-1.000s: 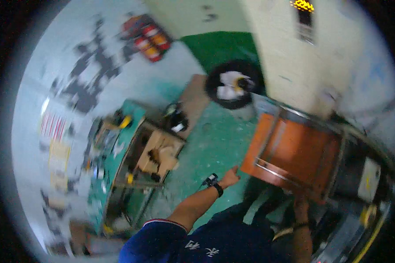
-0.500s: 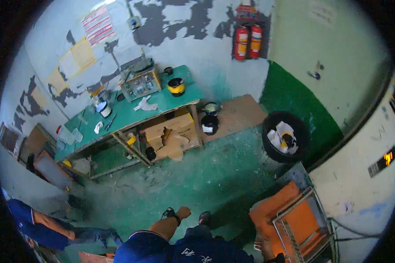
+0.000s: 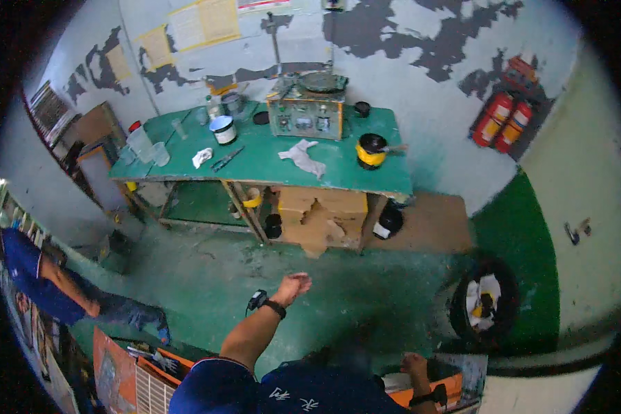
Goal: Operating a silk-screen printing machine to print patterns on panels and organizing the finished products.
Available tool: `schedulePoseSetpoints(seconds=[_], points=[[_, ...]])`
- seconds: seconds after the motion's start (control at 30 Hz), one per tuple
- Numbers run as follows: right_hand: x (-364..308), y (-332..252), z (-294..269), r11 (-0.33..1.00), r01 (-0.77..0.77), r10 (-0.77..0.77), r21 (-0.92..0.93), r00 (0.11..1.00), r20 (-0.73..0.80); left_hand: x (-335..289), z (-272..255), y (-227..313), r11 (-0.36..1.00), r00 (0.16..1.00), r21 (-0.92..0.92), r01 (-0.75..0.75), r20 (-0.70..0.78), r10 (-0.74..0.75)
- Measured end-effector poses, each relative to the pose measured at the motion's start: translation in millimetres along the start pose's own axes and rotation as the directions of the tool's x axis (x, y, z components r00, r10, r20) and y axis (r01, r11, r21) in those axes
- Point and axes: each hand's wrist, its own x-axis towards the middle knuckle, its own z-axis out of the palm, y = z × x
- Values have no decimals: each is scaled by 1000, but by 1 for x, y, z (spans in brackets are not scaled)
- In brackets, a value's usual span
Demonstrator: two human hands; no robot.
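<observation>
My left hand (image 3: 293, 288) reaches forward over the green floor, with a dark strap and a small black device on its wrist. Its fingers are loosely bent and apart, with nothing between them. Closer to me on the right, my right hand (image 3: 415, 363) hangs beside an orange surface (image 3: 443, 392); a dark band circles that wrist. The right fingers are blurred, so their pose is unclear. Ahead stands a green-topped workbench (image 3: 255, 165). On it are a white cloth (image 3: 303, 157), a yellow-banded black pot (image 3: 371, 153), a white tub (image 3: 223, 130) and a metal box (image 3: 305, 117).
Torn cardboard (image 3: 324, 214) fills the bench's lower shelf. A black bin (image 3: 507, 293) with rags stands to the right, below red fire extinguishers (image 3: 504, 124). Another person (image 3: 55, 283) stands at the left. Near me at lower left is an orange rack (image 3: 117, 369).
My view has turned left, so the bench and bin sit further right. My left arm stretches further forward. The orange rack at lower left shows more fully.
</observation>
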Motion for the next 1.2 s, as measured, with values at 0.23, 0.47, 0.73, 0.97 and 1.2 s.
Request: schedulePoseSetpoints(seconds=[0.23, 0.47, 0.73, 0.97, 1.2], points=[[198, -38, -58, 920, -27, 67, 390, 994, -90, 27, 92, 98, 983, 993, -142, -114, -18, 113], [367, -193, -175, 926, 156, -137, 344, 987, -81, 73, 178, 155, 964, 985, -212, -162, 18, 170], [470, -343, -234, 954, 296, -285, 44, 943, -171, 194, 225, 208, 927, 928, 57, -371, -3, 371], [531, -417, -225, 920, 363, -378, -150, 922, -83, 271, 261, 252, 729, 773, 292, -619, 68, 630], [590, -420, -219, 849, 498, -505, -177, 863, 5, 296, 268, 279, 901, 891, 44, -431, -137, 433]])
